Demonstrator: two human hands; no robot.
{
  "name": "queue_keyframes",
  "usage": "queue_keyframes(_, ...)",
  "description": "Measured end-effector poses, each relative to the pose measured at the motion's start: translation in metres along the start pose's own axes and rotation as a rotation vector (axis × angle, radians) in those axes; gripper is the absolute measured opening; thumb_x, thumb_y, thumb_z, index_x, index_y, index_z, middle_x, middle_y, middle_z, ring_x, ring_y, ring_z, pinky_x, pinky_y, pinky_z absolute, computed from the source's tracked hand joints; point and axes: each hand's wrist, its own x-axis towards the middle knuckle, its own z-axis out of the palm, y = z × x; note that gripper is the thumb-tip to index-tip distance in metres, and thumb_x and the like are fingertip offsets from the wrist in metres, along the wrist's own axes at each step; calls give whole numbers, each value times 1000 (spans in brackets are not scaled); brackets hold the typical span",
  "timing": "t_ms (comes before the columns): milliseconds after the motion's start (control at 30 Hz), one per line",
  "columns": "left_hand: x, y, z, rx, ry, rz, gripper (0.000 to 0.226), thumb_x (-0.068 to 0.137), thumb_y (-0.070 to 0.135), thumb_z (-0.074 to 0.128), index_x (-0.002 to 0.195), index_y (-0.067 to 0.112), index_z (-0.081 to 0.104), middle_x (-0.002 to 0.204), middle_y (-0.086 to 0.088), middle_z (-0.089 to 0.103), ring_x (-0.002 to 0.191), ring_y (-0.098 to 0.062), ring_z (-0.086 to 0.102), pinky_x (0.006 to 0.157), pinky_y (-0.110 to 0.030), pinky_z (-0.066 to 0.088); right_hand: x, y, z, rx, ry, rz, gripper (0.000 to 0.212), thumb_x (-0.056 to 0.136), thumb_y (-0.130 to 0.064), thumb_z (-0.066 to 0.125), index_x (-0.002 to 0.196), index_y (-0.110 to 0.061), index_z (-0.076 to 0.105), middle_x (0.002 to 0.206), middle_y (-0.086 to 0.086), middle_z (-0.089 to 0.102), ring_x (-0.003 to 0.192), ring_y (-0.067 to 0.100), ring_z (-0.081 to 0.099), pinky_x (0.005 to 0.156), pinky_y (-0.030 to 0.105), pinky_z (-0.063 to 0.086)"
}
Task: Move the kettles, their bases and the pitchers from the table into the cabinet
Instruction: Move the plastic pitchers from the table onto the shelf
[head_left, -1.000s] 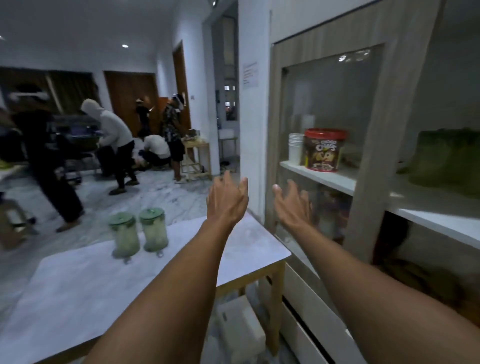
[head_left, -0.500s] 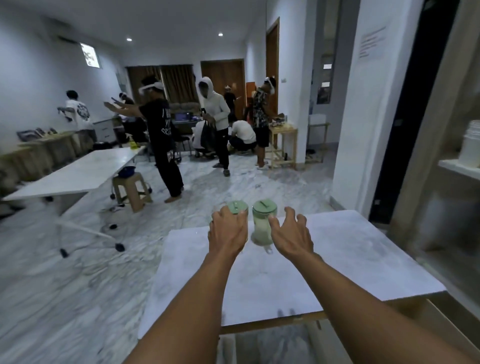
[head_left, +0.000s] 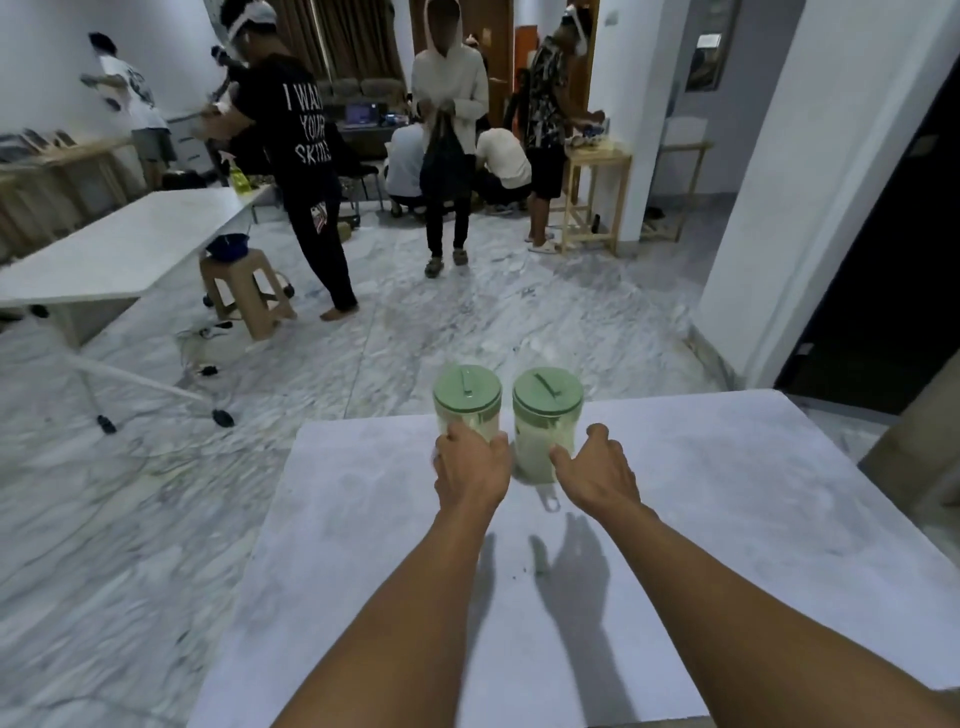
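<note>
Two clear pitchers with pale green lids stand side by side at the far edge of the white table (head_left: 727, 519). My left hand (head_left: 470, 475) is wrapped around the lower body of the left pitcher (head_left: 467, 395), fingers on its left and thumb on its right. My right hand (head_left: 597, 475) is at the right pitcher (head_left: 546, 400). Its thumb lies against the front and its fingers are spread beside the right wall, not closed. The right pitcher's handle (head_left: 550, 501) points toward me. No kettles or bases are in view.
A wooden cabinet edge (head_left: 914, 447) shows at the far right, beside a dark doorway (head_left: 883, 291). Beyond the table is marble floor, with several people standing and crouching. A long white table (head_left: 119, 249) and a beige stool (head_left: 244, 291) are at the left.
My view has swung from the cabinet back to the table. Both hands have reached forward to the pitchers. The left has closed around the left pitcher and the right has come up against the right one.
</note>
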Motion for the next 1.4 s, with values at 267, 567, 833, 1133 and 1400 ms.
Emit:
queue_keyframes(267, 78, -12, 58, -92, 7, -326, 63, 91, 38, 62, 137, 2, 39, 141, -23, 39, 127, -43, 45, 102, -51, 43, 79, 9, 41, 23, -56, 94, 58, 86, -52, 60, 126, -12, 45, 123, 13, 60, 115, 36, 57, 88, 39, 46)
queue_keyframes(567, 77, -6, 49, -147, 5, -117, 44, 97, 40, 53, 119, 3, 58, 122, -20, 63, 113, -39, 59, 88, -37, 45, 77, 11, 38, 153, 85, 126, 39, 93, -42, 51, 115, -11, 59, 117, 17, 65, 111, 40, 58, 90, 37, 44)
queue_keyframes(833, -10, 69, 11, -403, -215, 183, 54, 88, 55, 55, 112, 7, 63, 110, -13, 69, 100, -33, 65, 88, -40, 53, -32, 8, -64, 480, 512, 234, 23, 85, -29, 53, 93, -9, 60, 93, 13, 65, 88, 36, 61, 73, 35, 46)
queue_keyframes(1133, -257, 195, 10, -626, -689, 634, 47, 94, 51, 47, 91, 10, 69, 90, -8, 70, 82, -26, 64, 69, -32, 44, -252, 80, -255, 625, 1255, 304, 37, 69, -38, 58, 88, -10, 73, 87, 12, 75, 88, 35, 70, 82, 45, 58)
queue_keyframes(1400, -498, 250, 40, -701, -1066, 828, 48, 93, 52, 47, 77, 11, 66, 84, -10, 70, 77, -27, 64, 70, -36, 49, -441, 173, -361, 553, 1670, 345, 22, 75, -35, 55, 74, -16, 66, 64, 3, 71, 70, 26, 73, 80, 48, 59)
